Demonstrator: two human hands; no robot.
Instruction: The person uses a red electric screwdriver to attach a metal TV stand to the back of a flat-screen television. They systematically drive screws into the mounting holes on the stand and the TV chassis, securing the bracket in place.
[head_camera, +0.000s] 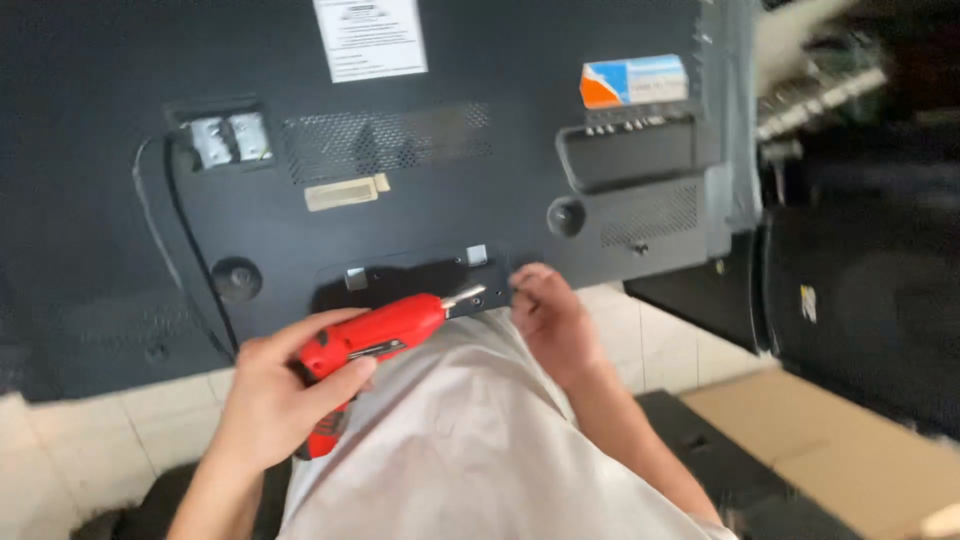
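Two hands at work on the back of a flat television.

Left hand (275, 400) is wrapped tight around a red electric screwdriver (365, 345), fingers closed on its grip, with the metal bit (465, 297) pointing right toward a dark bracket plate (420, 275) near the lower edge of the television back panel (120, 150). Right hand (550, 325) sits just beside the bit's tip, fingers curled in at the plate; whether it pinches anything I cannot tell. The panel lies flat over a pale tiled floor (90, 440), with a black cable (185, 260) looping down its left side, a white paper label (370, 38) at the top and an orange-and-blue sticker (633, 80) toward the right. A cardboard sheet (830, 440) lies at lower right, and the person's white shirt (460, 440) fills the foreground.
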